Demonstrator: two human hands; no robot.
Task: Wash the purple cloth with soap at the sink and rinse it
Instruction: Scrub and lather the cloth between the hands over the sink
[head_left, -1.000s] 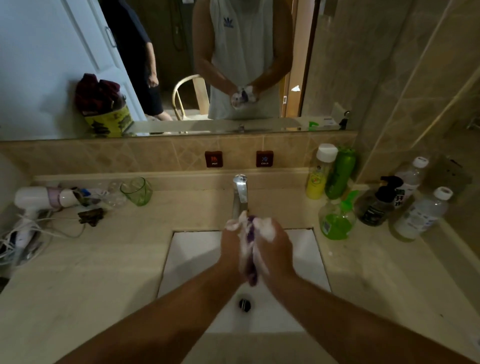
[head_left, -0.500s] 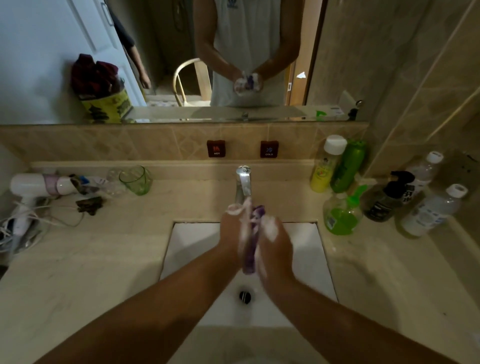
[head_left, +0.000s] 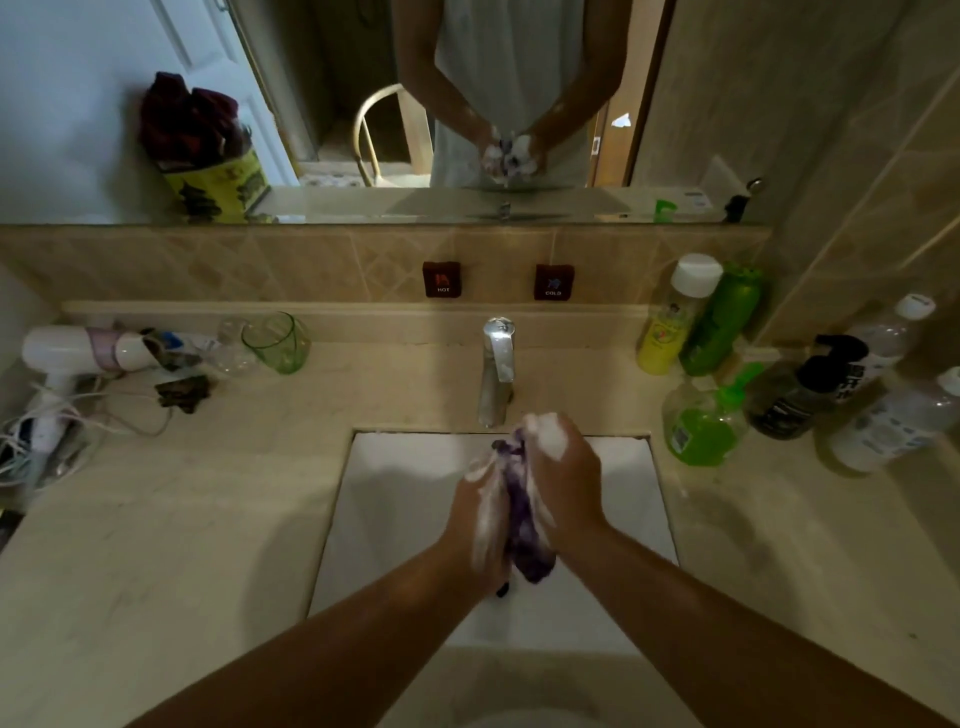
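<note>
Head view | left hand and right hand squeeze one purple cloth | six bottles

Head view, the only 1: a wide-angle camera worn on the person's head looks forward and steeply down onto the sink and the table around it, close above the forearms. The mirror along the top edge faces back toward the wearer's torso.
</note>
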